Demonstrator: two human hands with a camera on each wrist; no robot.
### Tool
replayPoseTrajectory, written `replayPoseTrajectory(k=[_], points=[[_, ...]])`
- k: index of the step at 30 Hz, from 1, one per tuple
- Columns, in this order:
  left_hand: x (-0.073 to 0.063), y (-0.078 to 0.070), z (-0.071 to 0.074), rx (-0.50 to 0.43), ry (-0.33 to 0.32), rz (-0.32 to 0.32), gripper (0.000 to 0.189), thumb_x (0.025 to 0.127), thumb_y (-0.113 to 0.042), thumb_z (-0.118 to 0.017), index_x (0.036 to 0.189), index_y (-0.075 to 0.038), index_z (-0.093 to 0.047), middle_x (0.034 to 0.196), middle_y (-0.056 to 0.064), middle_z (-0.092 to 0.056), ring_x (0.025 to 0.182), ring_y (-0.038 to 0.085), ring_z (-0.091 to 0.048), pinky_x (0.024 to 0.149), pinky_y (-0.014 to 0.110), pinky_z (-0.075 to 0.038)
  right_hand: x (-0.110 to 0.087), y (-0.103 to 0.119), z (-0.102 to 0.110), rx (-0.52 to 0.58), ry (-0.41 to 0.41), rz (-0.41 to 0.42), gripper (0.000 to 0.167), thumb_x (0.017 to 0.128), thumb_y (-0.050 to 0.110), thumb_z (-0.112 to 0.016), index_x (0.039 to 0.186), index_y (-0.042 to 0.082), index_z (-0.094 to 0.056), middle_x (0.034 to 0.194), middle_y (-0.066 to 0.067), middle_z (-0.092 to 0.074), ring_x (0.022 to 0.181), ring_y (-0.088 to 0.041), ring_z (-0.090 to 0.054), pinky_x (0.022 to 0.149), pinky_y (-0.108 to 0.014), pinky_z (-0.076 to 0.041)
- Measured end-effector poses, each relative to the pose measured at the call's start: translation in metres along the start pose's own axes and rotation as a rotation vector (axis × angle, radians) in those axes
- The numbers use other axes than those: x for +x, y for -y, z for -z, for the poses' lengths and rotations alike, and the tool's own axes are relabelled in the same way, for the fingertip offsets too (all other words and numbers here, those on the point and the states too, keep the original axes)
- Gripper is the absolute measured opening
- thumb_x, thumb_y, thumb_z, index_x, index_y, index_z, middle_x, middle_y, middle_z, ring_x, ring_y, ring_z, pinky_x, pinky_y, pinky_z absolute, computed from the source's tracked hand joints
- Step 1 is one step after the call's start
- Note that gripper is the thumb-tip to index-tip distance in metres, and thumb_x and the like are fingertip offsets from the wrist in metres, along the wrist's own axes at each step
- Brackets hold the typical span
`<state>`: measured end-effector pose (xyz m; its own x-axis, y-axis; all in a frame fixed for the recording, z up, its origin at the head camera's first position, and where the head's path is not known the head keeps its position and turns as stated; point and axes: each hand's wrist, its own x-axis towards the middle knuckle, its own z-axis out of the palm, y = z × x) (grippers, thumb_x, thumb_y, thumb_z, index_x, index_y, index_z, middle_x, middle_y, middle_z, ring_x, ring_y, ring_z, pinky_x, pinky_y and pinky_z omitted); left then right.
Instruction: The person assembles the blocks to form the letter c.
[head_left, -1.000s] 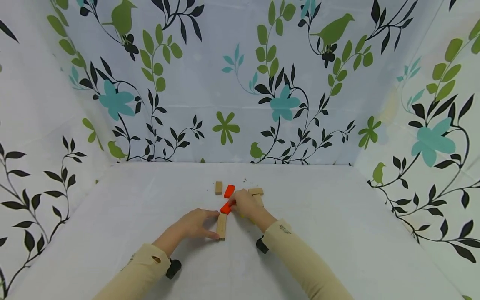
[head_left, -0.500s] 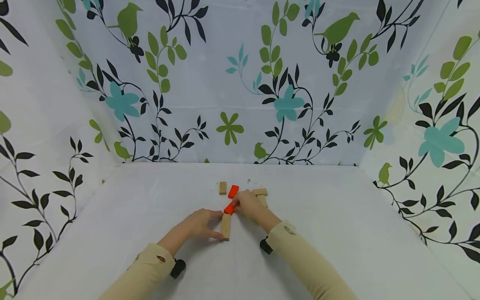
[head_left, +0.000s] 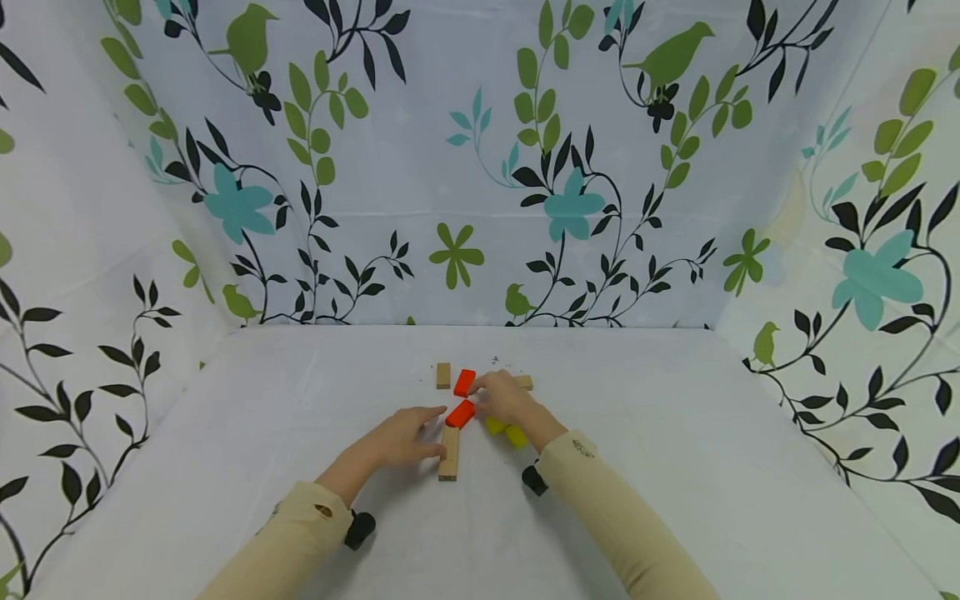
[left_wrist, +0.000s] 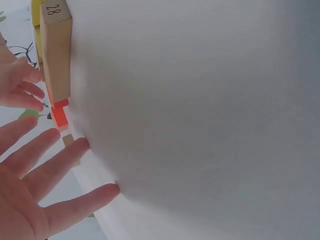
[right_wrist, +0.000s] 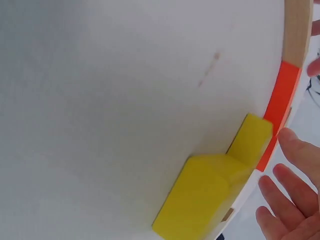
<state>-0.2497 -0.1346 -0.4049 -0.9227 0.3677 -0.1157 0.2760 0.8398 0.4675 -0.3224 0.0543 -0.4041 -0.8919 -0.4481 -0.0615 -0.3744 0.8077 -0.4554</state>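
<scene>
My left hand [head_left: 397,439] is beside the left side of a long wooden block [head_left: 448,460], thumb and fingers spread. In the left wrist view the block's end bears the number 28, and the straight fingers [left_wrist: 57,162] hold nothing. A red block [head_left: 461,414] lies slanted against the far end of that wooden block; a second red block [head_left: 464,382] is just beyond it. My right hand [head_left: 508,398] hovers right of the red blocks, fingertips near the gap between them. In the right wrist view its fingers [right_wrist: 300,155] are loosely bent with nothing between them.
Two yellow blocks [head_left: 516,436] lie below my right hand, large and close in the right wrist view. A short wooden block [head_left: 443,375] is at the back left, another [head_left: 524,382] behind the right hand. A patterned cloth [head_left: 480,200] hangs behind the white table [head_left: 637,417].
My right hand has let go of the nearer red block and shifted away toward the far side, uncovering the yellow blocks. My left hand's fingers have moved slightly farther up the table.
</scene>
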Motion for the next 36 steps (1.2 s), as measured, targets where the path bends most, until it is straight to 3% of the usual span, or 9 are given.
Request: replayPoseTrajectory(k=[3,8,17,19,21,24,27,32,36], points=[[0.002,-0.002,0.000,-0.005,-0.008,-0.030,0.063,0.081,-0.031,-0.069,0.136,-0.011,-0.045,0.135,0.011,-0.046,0.125,0.029,-0.040,0.100,0.047,-0.032,0.004,-0.002,0.000,-0.042,0.007,-0.010,0.032,0.083,0.013,-0.068,0.115,0.012,-0.064,0.122,-0.005,-0.057,0.116,-0.026,-0.046,0.098,-0.044,-0.036],[0.008,-0.005,-0.004,0.077,-0.004,-0.081,0.053,0.085,-0.028,-0.064,0.133,-0.010,-0.049,0.134,0.011,-0.047,0.124,0.030,-0.041,0.099,0.047,-0.033,0.008,-0.003,-0.003,-0.108,0.028,-0.014,0.042,0.084,0.013,-0.066,0.125,0.014,-0.056,0.133,-0.003,-0.049,0.122,-0.024,-0.043,0.099,-0.041,-0.035],[0.015,-0.020,-0.006,0.218,0.005,-0.103,0.039,0.091,-0.026,-0.056,0.125,-0.008,-0.057,0.132,0.008,-0.050,0.119,0.030,-0.047,0.091,0.045,-0.041,0.010,-0.002,-0.008,-0.213,0.029,-0.004,0.038,0.091,0.017,-0.057,0.129,0.019,-0.053,0.142,0.003,-0.038,0.133,-0.022,-0.029,0.102,-0.045,-0.030],[0.016,-0.022,-0.006,0.244,0.009,-0.104,0.038,0.091,-0.025,-0.056,0.125,-0.008,-0.057,0.132,0.008,-0.050,0.107,0.026,-0.055,0.080,0.038,-0.046,0.010,-0.003,-0.009,-0.231,0.027,-0.002,0.038,0.092,0.018,-0.056,0.129,0.019,-0.053,0.140,0.003,-0.041,0.133,-0.022,-0.030,0.101,-0.045,-0.030],[0.016,-0.024,-0.007,0.278,0.013,-0.106,0.037,0.091,-0.024,-0.056,0.125,-0.009,-0.058,0.132,0.007,-0.050,0.087,0.021,-0.058,0.065,0.031,-0.044,0.010,-0.003,-0.008,-0.248,0.028,0.002,0.037,0.092,0.019,-0.055,0.129,0.019,-0.053,0.138,0.002,-0.044,0.132,-0.022,-0.031,0.102,-0.045,-0.030],[0.017,-0.024,-0.007,0.313,0.023,-0.099,0.038,0.090,-0.025,-0.057,0.125,-0.010,-0.058,0.132,0.006,-0.050,0.061,0.015,-0.043,0.052,0.026,-0.032,0.010,-0.004,-0.006,-0.264,0.026,0.012,0.036,0.092,0.019,-0.054,0.128,0.017,-0.054,0.135,-0.001,-0.048,0.130,-0.022,-0.035,0.102,-0.043,-0.031],[0.016,-0.026,-0.006,0.313,0.033,-0.080,0.039,0.090,-0.026,-0.057,0.125,-0.010,-0.058,0.132,0.006,-0.050,0.054,0.014,-0.036,0.050,0.026,-0.031,0.009,-0.004,-0.004,-0.275,0.023,0.012,0.035,0.091,0.015,-0.056,0.126,0.015,-0.057,0.133,-0.004,-0.049,0.125,-0.023,-0.041,0.101,-0.040,-0.033],[0.015,-0.027,-0.007,0.309,0.027,-0.053,0.039,0.089,-0.025,-0.058,0.125,-0.011,-0.058,0.132,0.005,-0.050,0.053,0.015,-0.036,0.050,0.025,-0.031,0.008,-0.008,-0.002,-0.293,0.026,0.012,0.033,0.088,0.011,-0.060,0.121,0.011,-0.061,0.131,-0.010,-0.048,0.119,-0.024,-0.046,0.098,-0.038,-0.037],[0.015,-0.028,-0.007,0.309,0.014,-0.030,0.039,0.089,-0.025,-0.058,0.125,-0.011,-0.058,0.132,0.005,-0.051,0.069,0.018,-0.051,0.052,0.026,-0.035,0.007,-0.014,-0.001,-0.310,0.041,0.040,0.033,0.088,0.010,-0.060,0.120,0.009,-0.061,0.132,-0.007,-0.048,0.122,-0.023,-0.043,0.100,-0.035,-0.035]])
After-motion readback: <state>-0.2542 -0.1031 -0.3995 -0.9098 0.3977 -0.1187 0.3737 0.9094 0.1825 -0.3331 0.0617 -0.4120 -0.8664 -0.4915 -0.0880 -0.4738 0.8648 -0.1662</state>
